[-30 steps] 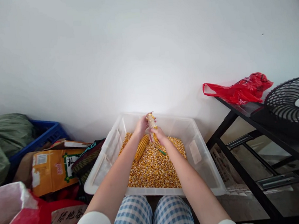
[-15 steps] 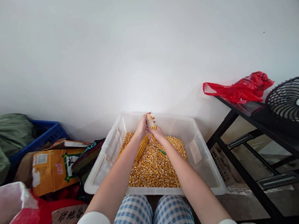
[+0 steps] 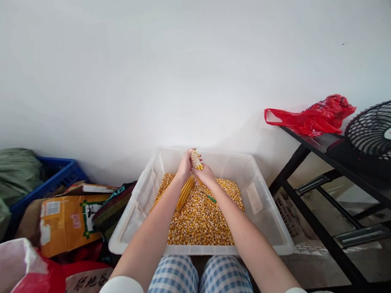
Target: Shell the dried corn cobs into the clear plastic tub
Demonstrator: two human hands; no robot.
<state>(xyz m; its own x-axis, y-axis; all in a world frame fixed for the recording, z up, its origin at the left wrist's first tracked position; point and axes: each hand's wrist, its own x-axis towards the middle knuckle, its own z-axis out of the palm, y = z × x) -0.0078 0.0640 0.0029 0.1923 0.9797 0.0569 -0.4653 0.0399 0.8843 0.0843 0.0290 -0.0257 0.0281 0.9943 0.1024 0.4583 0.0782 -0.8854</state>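
Note:
Both hands are closed around one corn cob (image 3: pixel 196 159), held over the far half of a clear plastic bin (image 3: pixel 275 221). Much of the cob is stripped pale, with yellow kernels left at its near end. My left hand (image 3: pixel 185 165) grips it from the left, and my right hand (image 3: pixel 205 175) holds its lower right side. Loose corn kernels (image 3: pixel 199 224) cover the bin's floor. On them, beside my left forearm, lies a full yellow ear of corn (image 3: pixel 185 194). A small green object (image 3: pixel 211 199) sits among the kernels near my right wrist.
To the left are an orange carton (image 3: pixel 68 223), a blue crate (image 3: pixel 61 171), a dark mesh bag (image 3: pixel 113 209) and a red-and-white sack (image 3: pixel 29 282). On the right, a black table (image 3: pixel 342 160) carries a red plastic bag (image 3: pixel 320 116) and a black fan (image 3: pixel 384 133). A white wall (image 3: pixel 187 64) rises behind the bin.
The cob has turned in my hands, and its kernelled near end now faces me more. Both hands stay in nearly the same place above the bin. The view has shifted slightly.

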